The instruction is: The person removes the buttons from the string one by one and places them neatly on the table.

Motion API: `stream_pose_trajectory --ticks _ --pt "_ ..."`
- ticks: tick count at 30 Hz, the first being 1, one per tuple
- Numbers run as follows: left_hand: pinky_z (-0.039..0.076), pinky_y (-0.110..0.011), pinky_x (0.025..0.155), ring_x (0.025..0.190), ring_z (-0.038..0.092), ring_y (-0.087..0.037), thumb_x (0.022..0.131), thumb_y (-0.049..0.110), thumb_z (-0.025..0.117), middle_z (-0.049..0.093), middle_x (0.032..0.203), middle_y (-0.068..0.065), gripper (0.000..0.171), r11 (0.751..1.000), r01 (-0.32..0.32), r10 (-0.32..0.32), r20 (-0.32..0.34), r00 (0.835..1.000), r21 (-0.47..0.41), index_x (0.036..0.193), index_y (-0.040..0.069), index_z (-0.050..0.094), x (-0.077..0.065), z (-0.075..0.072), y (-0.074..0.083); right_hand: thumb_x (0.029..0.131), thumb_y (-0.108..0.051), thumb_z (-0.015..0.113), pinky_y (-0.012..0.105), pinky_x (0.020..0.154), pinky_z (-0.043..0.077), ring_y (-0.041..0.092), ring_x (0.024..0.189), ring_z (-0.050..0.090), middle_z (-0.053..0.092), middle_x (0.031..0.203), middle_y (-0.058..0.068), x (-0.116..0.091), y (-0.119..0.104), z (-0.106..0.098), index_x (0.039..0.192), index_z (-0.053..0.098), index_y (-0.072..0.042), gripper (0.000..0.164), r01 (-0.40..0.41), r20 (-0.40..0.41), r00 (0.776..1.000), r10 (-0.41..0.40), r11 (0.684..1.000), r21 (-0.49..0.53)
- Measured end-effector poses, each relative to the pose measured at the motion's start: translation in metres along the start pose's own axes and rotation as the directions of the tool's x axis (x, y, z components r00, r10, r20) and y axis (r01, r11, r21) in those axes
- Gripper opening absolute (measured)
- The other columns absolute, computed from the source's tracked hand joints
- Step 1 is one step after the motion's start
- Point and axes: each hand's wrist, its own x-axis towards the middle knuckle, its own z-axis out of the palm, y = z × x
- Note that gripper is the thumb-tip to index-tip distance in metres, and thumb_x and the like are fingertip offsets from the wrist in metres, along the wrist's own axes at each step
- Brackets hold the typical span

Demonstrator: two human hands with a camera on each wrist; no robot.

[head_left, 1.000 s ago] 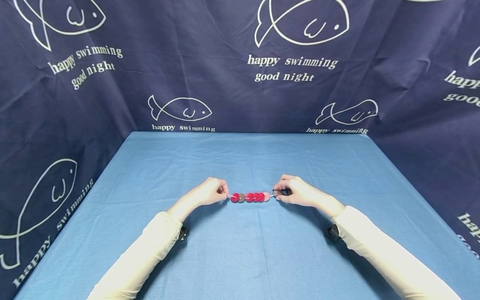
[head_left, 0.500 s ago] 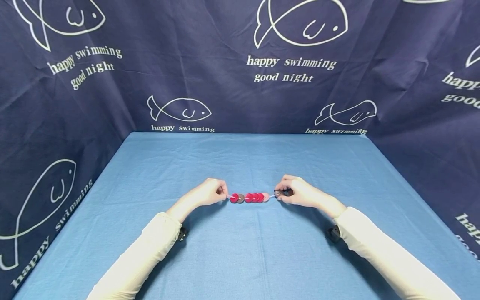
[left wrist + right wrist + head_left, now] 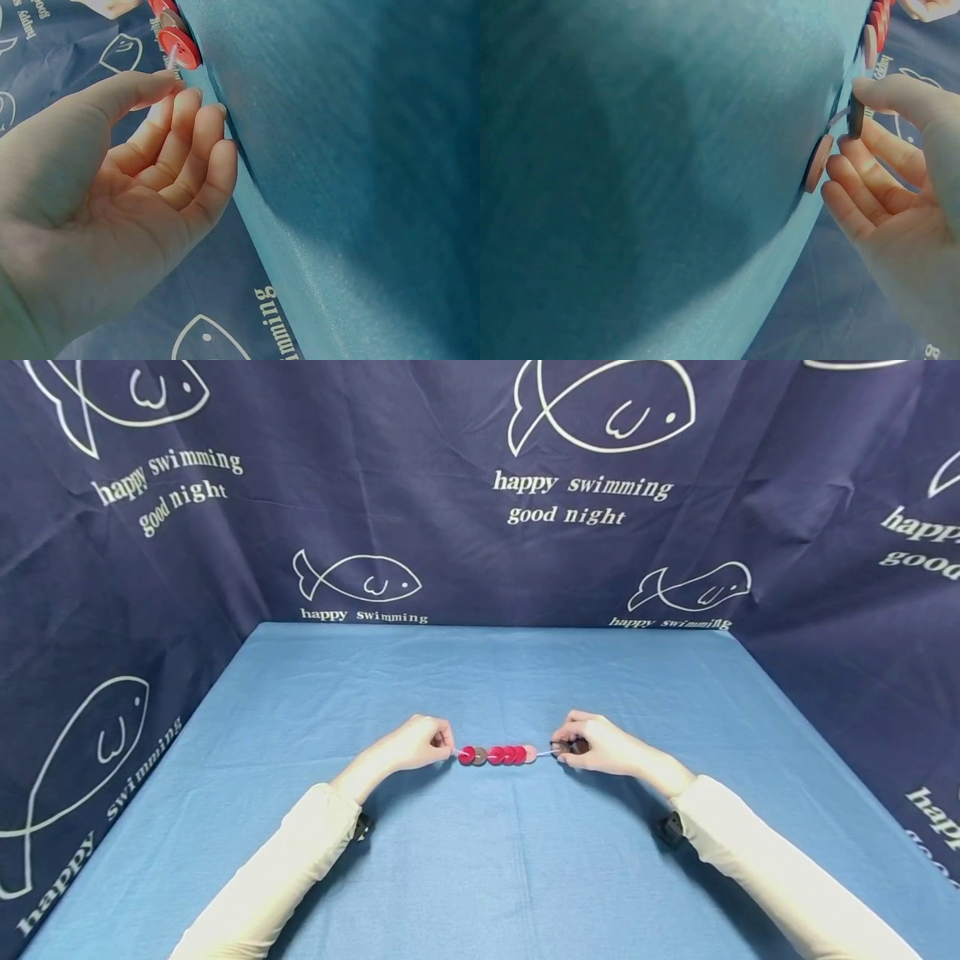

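Several buttons lie in an overlapping row on a thin pale string between the two hands. From the left come a red button, a brown button, several red ones and a pink button. At the row's left end, my left hand pinches the string between thumb and forefinger, close to the red button. My right hand pinches a dark brown button by its edge, right of the pink one. Below that hand's fingers a second brown button leans near the cloth, string running toward it.
A blue cloth covers the table. Dark blue curtains with white fish prints and lettering stand behind and at both sides. Each wrist wears a small black camera, seen at the right wrist as a dark block.
The right hand has shifted slightly to the right, so more string shows between it and the pink button. The left hand keeps its pinch almost in place.
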Motion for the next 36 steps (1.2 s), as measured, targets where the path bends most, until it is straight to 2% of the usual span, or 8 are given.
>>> stream_pose_trajectory --ticks 6,16,36 --pt "0.043 -0.018 0.058 0.055 0.051 -0.002 0.081 0.007 0.062 0.061 0.064 0.003 0.005 1.000 0.011 -0.011 0.005 1.000 -0.011 0.077 0.009 0.063 -0.0004 -0.0005 -0.0005 0.077 -0.006 0.072 0.017 0.057 0.041 0.013 0.065 0.051 0.055 0.080 0.004 -0.0009 0.0010 0.0018 0.093 0.069 -0.005 0.017 0.039 -0.031 0.999 -0.039 0.999 0.003" --pt "0.042 -0.018 0.058 0.056 0.049 -0.002 0.081 0.007 0.062 0.060 0.064 0.003 0.005 1.000 0.008 -0.008 0.003 1.000 -0.004 0.077 0.009 0.063 0.0001 -0.0010 -0.0001 0.076 -0.005 0.071 0.022 0.058 0.045 0.015 0.067 0.054 0.056 0.081 0.004 -0.0043 0.0023 -0.0006 0.095 0.070 -0.005 0.019 0.009 -0.035 0.999 -0.008 1.000 0.022" --pt "0.042 -0.018 0.057 0.056 0.050 -0.002 0.081 0.006 0.062 0.061 0.064 0.003 0.006 1.000 0.016 -0.016 0.000 1.000 -0.007 0.076 0.009 0.063 -0.0013 -0.0007 0.0019 0.076 -0.005 0.071 0.026 0.060 0.048 0.012 0.068 0.056 0.056 0.081 0.002 -0.0100 0.0080 -0.0038 0.094 0.070 -0.007 0.018 0.017 -0.064 0.998 -0.017 1.000 -0.006"
